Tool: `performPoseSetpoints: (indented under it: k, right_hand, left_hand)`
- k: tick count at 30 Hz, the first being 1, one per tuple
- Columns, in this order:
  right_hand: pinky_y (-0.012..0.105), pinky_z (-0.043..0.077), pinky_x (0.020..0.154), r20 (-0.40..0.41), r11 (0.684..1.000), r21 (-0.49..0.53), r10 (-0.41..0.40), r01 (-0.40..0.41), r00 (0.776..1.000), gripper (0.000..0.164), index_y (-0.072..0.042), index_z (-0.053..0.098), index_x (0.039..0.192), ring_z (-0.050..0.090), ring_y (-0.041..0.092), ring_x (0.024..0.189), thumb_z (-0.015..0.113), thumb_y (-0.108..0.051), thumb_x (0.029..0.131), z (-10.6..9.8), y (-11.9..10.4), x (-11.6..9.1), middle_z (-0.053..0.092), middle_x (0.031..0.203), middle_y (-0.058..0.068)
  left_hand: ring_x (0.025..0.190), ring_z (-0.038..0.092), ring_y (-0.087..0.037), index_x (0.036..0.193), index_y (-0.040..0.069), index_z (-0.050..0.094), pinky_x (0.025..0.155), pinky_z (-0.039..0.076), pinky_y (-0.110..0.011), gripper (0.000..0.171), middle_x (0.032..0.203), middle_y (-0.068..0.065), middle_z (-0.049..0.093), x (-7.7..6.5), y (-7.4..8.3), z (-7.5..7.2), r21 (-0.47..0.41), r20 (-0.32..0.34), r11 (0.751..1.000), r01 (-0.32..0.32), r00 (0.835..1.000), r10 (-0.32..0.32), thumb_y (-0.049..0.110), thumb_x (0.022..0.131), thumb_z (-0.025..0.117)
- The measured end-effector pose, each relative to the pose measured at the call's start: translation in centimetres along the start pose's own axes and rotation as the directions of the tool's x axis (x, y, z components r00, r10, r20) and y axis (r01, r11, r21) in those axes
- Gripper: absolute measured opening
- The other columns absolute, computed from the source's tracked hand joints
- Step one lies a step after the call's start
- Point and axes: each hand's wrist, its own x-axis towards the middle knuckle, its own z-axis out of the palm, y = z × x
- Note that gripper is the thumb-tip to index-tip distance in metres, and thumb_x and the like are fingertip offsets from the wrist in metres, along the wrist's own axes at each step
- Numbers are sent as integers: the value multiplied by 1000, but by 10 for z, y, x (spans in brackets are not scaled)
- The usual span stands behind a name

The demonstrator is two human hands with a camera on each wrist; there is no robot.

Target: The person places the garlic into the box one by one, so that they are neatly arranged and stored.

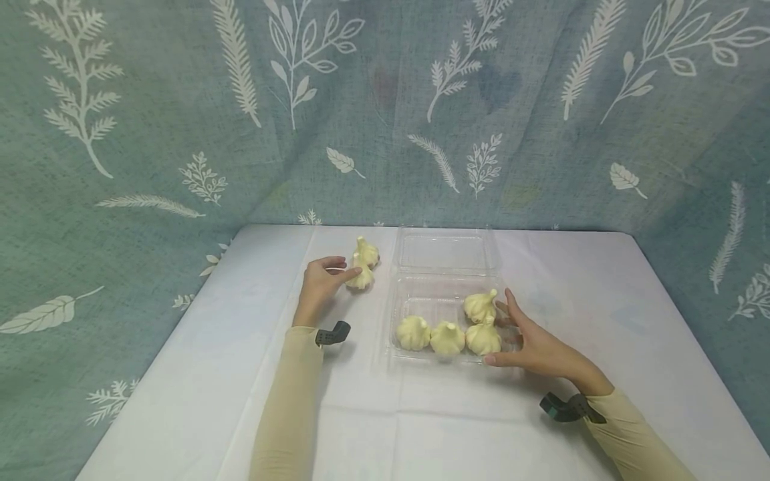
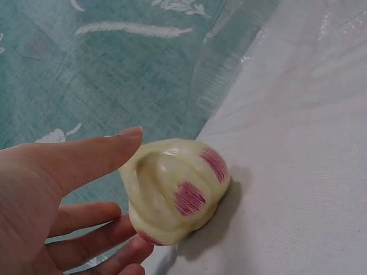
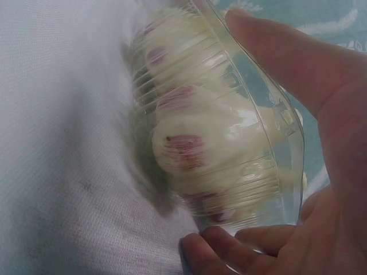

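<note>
My left hand (image 1: 321, 284) pinches a pale garlic bulb (image 1: 361, 278) between thumb and fingers, left of the clear plastic container. In the left wrist view the garlic bulb (image 2: 180, 197) shows purple streaks, the thumb at its top and fingertips at its lower side. Just behind it is another garlic bulb (image 1: 368, 252). The open clear plastic container (image 1: 430, 288) holds several garlic bulbs along its front and right side. My right hand (image 1: 535, 344) grips the container's right side, thumb near the front corner. In the right wrist view, bulbs show through the ribbed container wall (image 3: 229, 203).
The container's transparent lid (image 1: 445, 254) lies folded back toward the far table edge. A white cloth (image 1: 457, 427) covers the table. Behind it hangs a blue-green curtain (image 1: 385, 133) with white leaf prints. Dark wrist cameras (image 1: 333, 333) are on both forearms.
</note>
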Motion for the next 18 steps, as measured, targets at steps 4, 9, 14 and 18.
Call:
performPoseSetpoints:
  k: [4,9,14,18]
  right_hand:
    - [71,40,112,-1,1000,-12,-4,4,1000,135,-7,-25,161,34,54,149,85,-32,87,0,-1,0,5,172,28]
    - [73,38,113,-4,1000,-3,3,-3,1000,135,-6,-24,161,33,53,150,85,-32,86,0,-2,0,5,172,28]
    - [73,38,113,-1,1000,-7,0,0,1000,135,-6,-24,161,34,53,149,85,-32,86,-1,-3,-1,5,172,28]
    - [74,38,112,1,1000,-9,-3,3,1000,135,-5,-24,161,33,54,149,86,-32,86,-1,-4,0,6,172,28]
  left_hand:
    - [125,65,-35,136,4,65,105,54,-50,68,135,-15,68,2,-3,2,20,9,1000,10,1000,-10,44,85,84]
    - [123,66,-35,137,3,64,104,55,-49,70,134,-16,69,3,-5,3,42,22,999,16,1000,-17,45,84,84]
    - [120,68,-35,137,2,64,104,55,-48,71,134,-18,69,2,-6,3,49,32,999,17,999,-18,45,84,84]
    - [121,68,-36,136,1,64,106,54,-49,72,136,-19,68,1,-7,2,54,45,999,7,999,-9,47,84,84]
